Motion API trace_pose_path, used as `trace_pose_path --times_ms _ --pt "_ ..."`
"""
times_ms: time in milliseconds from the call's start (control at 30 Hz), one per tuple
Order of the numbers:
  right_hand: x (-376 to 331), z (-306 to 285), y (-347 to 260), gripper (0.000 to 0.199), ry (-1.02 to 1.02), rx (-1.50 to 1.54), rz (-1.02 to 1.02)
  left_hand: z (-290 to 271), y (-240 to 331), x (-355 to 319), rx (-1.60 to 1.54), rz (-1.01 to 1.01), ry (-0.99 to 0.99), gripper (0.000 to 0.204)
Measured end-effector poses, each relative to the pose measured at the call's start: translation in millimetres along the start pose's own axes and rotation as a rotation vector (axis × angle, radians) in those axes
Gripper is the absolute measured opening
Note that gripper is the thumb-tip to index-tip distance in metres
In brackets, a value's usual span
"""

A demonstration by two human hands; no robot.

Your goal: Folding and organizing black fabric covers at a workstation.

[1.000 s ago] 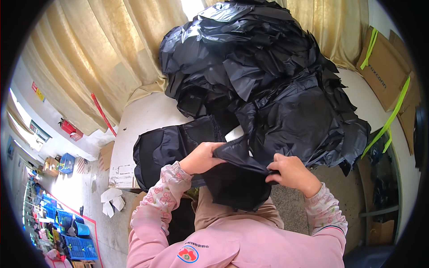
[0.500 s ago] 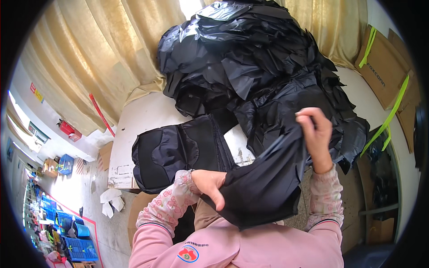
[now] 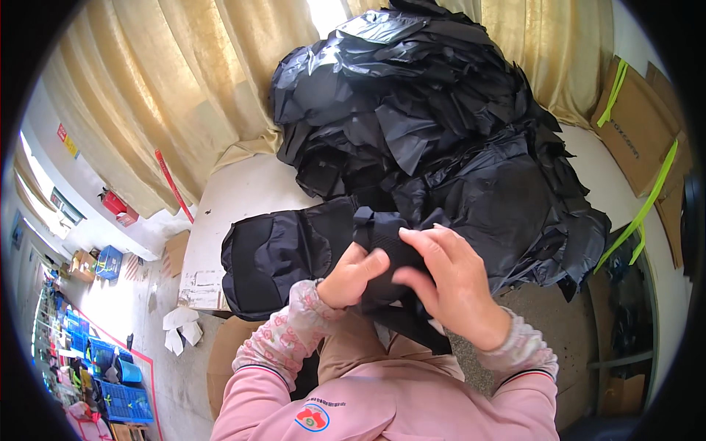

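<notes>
Both hands met over a black fabric piece (image 3: 382, 242) held up close in front of the person's chest. The left hand (image 3: 351, 278) had its fingers curled into the cloth from the left, thumb pointing toward the other hand, so its grip was closed on the fabric. The right hand (image 3: 454, 283) lay over the piece from the right, its fingers (image 3: 426, 246) spread along the top of the bunched cloth and pressing it down; that grip also held the fabric, though how far the thumb wrapped under could not be told. The two grips sat just beside each other, nearly touching at the thumbs.

The fabric piece rose above the grips as a folded, bunched lump, and its lower part hung down beneath the right hand toward the person's lap, partly hidden by the wrist. Pink sleeves (image 3: 294, 334) with a small print covered both forearms.

To the left of the grips, a flat stack of black padded panels (image 3: 276, 253) lay on the white tabletop (image 3: 235, 198), touching or nearly touching the held piece. Beyond and to the right of the grips stood a big heap of black fabric cuttings (image 3: 426, 125), piled high against yellow curtains (image 3: 169, 95). Far to the right of the grips, flattened cardboard boxes (image 3: 640, 125) with green strapping leaned by the wall.
</notes>
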State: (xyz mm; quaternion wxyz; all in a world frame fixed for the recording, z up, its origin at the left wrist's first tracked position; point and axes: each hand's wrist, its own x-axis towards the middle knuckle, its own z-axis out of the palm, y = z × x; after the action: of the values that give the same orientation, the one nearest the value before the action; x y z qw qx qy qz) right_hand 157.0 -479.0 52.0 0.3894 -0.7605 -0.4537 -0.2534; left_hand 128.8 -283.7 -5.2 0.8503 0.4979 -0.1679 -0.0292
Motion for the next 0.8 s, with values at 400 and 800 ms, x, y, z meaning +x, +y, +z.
trace_pose_path --times_ms 400,800 --pt "1 -21 48 0.019 -0.092 0.056 0.125 -34 54 -1 0.049 0.152 0.126 0.026" --pt "35 -52 50 0.016 -0.101 -0.049 0.101 -91 38 22 0.817 0.015 0.453 0.015"
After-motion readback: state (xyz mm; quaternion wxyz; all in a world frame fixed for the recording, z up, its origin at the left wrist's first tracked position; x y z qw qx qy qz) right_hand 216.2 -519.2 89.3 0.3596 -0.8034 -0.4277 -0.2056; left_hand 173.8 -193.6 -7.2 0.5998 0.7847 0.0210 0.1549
